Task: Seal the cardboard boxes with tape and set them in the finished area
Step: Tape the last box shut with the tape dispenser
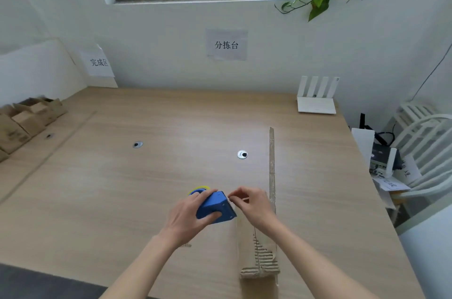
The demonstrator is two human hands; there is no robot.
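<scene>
Blue tape dispenser [216, 207] gripped in the left hand [189, 215] above the wooden table [146, 188], right hand [253, 204] pinching its tape end (small cardboard boxes [27, 120] sit far left).

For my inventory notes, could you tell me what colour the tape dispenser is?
The tape dispenser is blue, with a yellow rim; the head view shows it.

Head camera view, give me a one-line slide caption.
Left hand grips blue tape dispenser while right hand pinches the tape end.
</scene>
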